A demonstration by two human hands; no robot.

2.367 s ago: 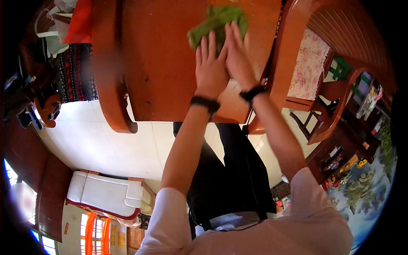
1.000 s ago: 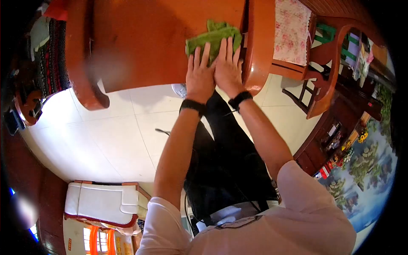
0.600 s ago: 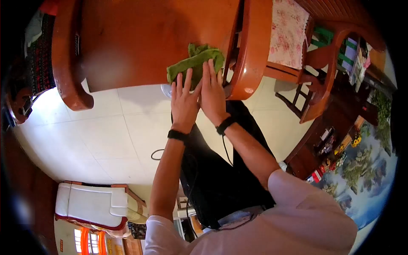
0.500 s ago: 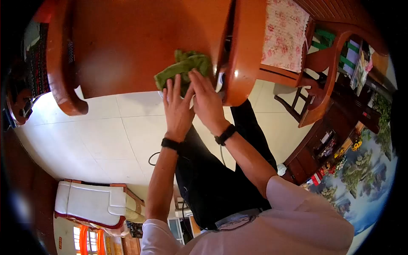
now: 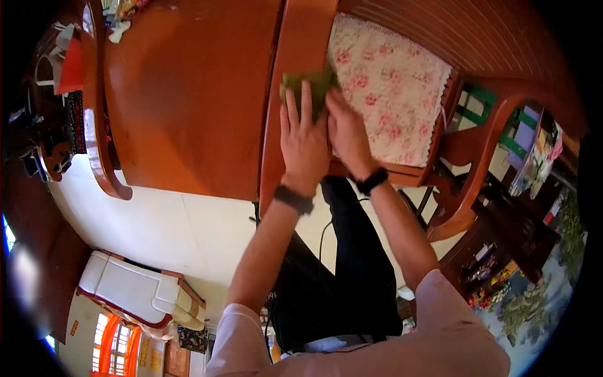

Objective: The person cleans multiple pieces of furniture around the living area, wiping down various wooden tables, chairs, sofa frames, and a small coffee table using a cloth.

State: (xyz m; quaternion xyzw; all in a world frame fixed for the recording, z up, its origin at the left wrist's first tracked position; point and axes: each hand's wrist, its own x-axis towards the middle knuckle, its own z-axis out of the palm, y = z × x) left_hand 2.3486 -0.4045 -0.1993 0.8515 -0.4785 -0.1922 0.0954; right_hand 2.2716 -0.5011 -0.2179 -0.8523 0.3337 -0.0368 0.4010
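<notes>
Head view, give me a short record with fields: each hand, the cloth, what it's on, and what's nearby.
left hand: flat, fingers spread, pressing on the cloth
right hand: flat beside the left, fingertips on the cloth
cloth: green, bunched, mostly under the fingers
surface: curved wooden arm of a seat, between table and cushion
table: glossy reddish wood, left of the arm
cushion: floral, right of the arm
wrists: a dark band on each
floor: pale tiles below

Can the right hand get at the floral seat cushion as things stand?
Probably yes: the right hand already lies at the edge of the floral cushion, beside the green cloth, with nothing between them.
</notes>
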